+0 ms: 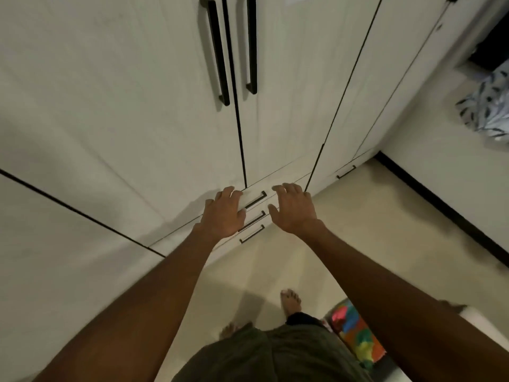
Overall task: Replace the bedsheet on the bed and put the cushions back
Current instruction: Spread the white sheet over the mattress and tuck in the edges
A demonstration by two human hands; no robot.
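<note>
I stand facing a tall white wardrobe [137, 106] with long black door handles [219, 51]. Both arms reach out toward its low drawers [256, 201]. My left hand [224, 213] hangs in front of the drawer fronts with fingers loosely bent and holds nothing. My right hand [293, 208] is beside it, fingers spread and relaxed, also holding nothing. A blue-and-white patterned cloth [487, 106] lies at the far right edge. A multicoloured cushion or cloth [355, 332] sits by my right leg. No bed shows in this view.
Three short black drawer handles [252, 234] sit stacked between my hands. Pale floor [371, 210] runs to the right along a black skirting strip [440, 205]. My bare feet [290, 300] stand close to the wardrobe base. A white edge [484, 321] shows at the lower right.
</note>
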